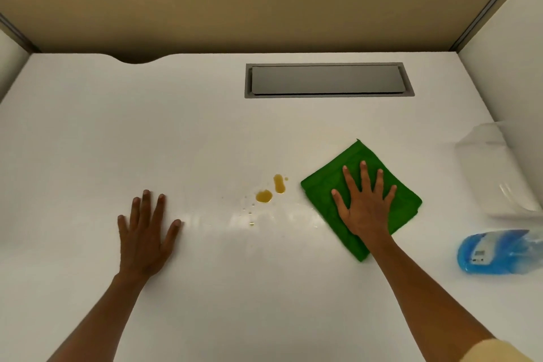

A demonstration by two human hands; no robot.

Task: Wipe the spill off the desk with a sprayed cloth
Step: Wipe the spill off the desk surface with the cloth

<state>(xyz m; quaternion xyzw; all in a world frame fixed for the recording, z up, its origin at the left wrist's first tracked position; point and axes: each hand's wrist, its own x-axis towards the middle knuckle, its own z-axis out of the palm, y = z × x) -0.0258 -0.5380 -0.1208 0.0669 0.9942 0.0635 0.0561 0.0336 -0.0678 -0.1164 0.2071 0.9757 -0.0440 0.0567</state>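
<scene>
A folded green cloth [326, 188] lies flat on the white desk [205, 132], right of centre. My right hand [364, 203] presses down on it with fingers spread. Just left of the cloth sits the spill [264, 196]: two amber puddles and several small droplets trailing toward me. A wet sheen streaks the desk below the spill. My left hand [145, 232] rests flat on the bare desk, fingers apart, well left of the spill and holding nothing.
A blue spray bottle [496, 253] lies at the right edge. Behind it stands a clear plastic container [493, 173]. A grey cable hatch [329, 79] is set in the desk at the back. Partition walls close the back and both sides.
</scene>
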